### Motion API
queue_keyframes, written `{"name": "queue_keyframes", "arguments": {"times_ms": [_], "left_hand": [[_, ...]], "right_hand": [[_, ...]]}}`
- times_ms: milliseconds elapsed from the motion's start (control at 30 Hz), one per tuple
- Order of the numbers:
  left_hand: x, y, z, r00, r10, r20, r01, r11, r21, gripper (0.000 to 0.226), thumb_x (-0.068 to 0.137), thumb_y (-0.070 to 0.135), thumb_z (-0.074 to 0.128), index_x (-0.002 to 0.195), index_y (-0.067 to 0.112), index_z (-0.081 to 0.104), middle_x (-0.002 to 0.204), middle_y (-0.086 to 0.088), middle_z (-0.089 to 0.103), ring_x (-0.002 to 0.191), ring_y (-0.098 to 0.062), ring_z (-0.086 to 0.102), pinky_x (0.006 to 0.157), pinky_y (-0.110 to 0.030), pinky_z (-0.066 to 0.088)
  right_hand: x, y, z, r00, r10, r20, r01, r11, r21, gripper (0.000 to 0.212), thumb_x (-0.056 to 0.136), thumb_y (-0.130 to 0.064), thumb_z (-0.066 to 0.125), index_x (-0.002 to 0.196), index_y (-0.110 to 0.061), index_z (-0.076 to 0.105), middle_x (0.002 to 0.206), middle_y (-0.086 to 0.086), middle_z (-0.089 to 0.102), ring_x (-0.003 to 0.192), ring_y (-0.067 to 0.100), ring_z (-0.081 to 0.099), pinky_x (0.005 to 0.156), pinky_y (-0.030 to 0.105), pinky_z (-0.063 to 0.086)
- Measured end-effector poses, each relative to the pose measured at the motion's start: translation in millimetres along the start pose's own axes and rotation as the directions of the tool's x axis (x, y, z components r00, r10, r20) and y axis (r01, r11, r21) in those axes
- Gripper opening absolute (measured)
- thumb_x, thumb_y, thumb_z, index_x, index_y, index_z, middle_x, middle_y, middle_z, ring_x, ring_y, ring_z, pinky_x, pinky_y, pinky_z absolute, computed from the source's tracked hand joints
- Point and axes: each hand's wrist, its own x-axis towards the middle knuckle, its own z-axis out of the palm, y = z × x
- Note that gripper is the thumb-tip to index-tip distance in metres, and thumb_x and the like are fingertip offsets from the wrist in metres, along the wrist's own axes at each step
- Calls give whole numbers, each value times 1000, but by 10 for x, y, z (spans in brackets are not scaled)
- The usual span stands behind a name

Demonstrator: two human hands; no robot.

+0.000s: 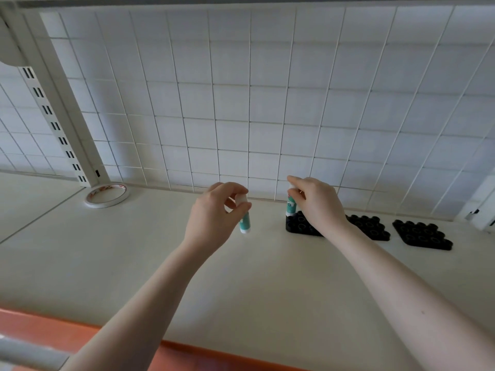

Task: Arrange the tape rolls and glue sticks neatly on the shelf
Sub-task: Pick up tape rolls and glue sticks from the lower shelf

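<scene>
My left hand (214, 210) holds a teal and white glue stick (245, 223) upright by its white cap, a little above the cream shelf (134, 263). My right hand (316, 202) grips a second teal glue stick (290, 207) by its top; its base stands at the left corner of a black holder with round sockets (300, 226). A white tape roll (105, 195) lies flat at the back left, near the upright post.
Two more black socket holders (371, 226) (422, 234) sit to the right along the back. A white wire grid panel (249, 103) forms the back wall. A slotted white post (53, 116) rises at left. An orange edge (53, 330) runs along the shelf front.
</scene>
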Motion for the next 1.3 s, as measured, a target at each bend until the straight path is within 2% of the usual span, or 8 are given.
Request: {"name": "queue_keyframes", "arguments": {"times_ms": [233, 400, 567, 667, 833, 933, 1133, 1300], "left_hand": [[121, 73, -47, 999, 48, -3, -47, 999, 25, 15, 80, 18, 70, 94, 22, 67, 86, 20, 57, 74, 2, 58, 67, -17, 45], [269, 215, -24, 996, 91, 12, -91, 996, 8, 14, 80, 20, 69, 94, 23, 66, 89, 15, 60, 75, 2, 58, 70, -20, 46], [484, 472, 163, 983, 170, 72, -170, 985, -5, 15, 81, 21, 68, 95, 24, 65, 93, 11, 63, 78, 1, 59, 71, -21, 47], [618, 597, 357, 961, 227, 156, -230, 973, 2, 16, 81, 21, 67, 97, 23, 66, 92, 9, 62, 79, -1, 58, 74, -20, 48], [778, 666, 665, 913, 290, 288, -309, 951, 19, 20, 82, 23, 68, 101, 21, 66, 91, 10, 61, 85, -6, 54, 79, -22, 44], [820, 647, 814, 909, 274, 314, -299, 954, 34, 20, 82, 24, 68, 102, 22, 67, 94, 12, 61, 88, -4, 52, 76, -15, 40], [819, 516, 1027, 903, 195, 382, -245, 966, 85, 20, 82, 25, 67, 102, 24, 66, 102, 10, 64, 92, -2, 51, 83, -23, 44], [821, 467, 1074, 901, 151, 407, -216, 969, 118, 18, 81, 28, 66, 99, 28, 65, 100, 12, 63, 84, 1, 51, 71, -15, 38]], "right_hand": [[-41, 21, -38, 1000, -3, 28, 1, 998, 58, 48, 95, -36, 50, 141, -26, 40, 104, -9, 62, 93, 16, 58, 80, 26, 40], [-53, 140, -321, 993, 99, -56, -92, 989, 117, 43, 98, -38, 39, 138, -23, 42, 124, 2, 57, 110, 19, 56, 86, 31, 41], [-246, 538, -563, 988, 142, -58, -150, 973, -175, 27, 98, -26, 40, 100, -14, 63, 96, 5, 61, 88, 26, 57, 70, 33, 41], [-406, 758, -603, 985, 171, -21, -167, 920, -354, 24, 94, -20, 44, 77, -14, 59, 77, 1, 54, 80, 27, 54, 60, 32, 34], [-561, 950, -676, 974, 226, -28, -218, 887, -407, 26, 95, -26, 44, 85, -13, 64, 81, 2, 56, 81, 23, 54, 61, 31, 36], [-604, 1000, -686, 972, 233, -45, -232, 897, -377, 27, 96, -28, 44, 94, -15, 67, 85, 2, 58, 81, 21, 53, 61, 30, 35], [-621, 1051, -678, 962, 268, -50, -270, 908, -319, 25, 96, -30, 45, 97, -18, 67, 88, 1, 58, 82, 22, 54, 64, 31, 38], [-612, 1077, -672, 956, 289, -51, -291, 909, -300, 26, 96, -32, 45, 99, -19, 67, 92, 1, 59, 84, 23, 56, 68, 32, 42]]}}
